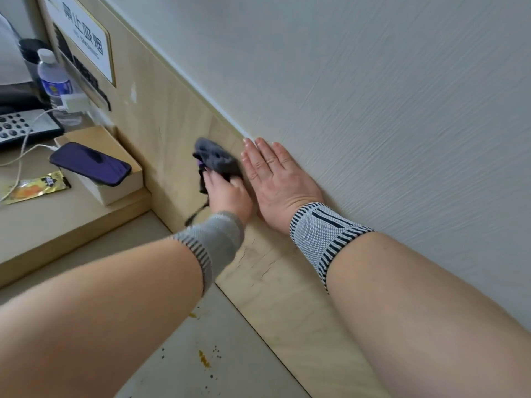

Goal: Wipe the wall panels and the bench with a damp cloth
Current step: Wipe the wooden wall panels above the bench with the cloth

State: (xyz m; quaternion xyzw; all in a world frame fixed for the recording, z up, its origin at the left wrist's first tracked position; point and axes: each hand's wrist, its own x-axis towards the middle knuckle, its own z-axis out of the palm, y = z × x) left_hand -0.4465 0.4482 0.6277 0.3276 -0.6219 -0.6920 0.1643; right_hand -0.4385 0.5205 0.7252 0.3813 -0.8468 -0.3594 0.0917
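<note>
Both forearms reach in from the bottom edge, cut off above the elbow. Against the wooden wall panel (178,130) the left hand (227,193) grips a grey cloth (217,162), blurred, fingers curled and mostly hidden beneath it. Just right of the cloth, the right hand (275,179) lies flat, fingers straight. Left of the panel, a phone (89,163) lies on the counter (57,214).

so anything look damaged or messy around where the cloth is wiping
Yes. The wood wall panel has cracked, peeling veneer just below the left hand gripping the cloth, and yellow-brown splatter dots the floor beneath.
</note>
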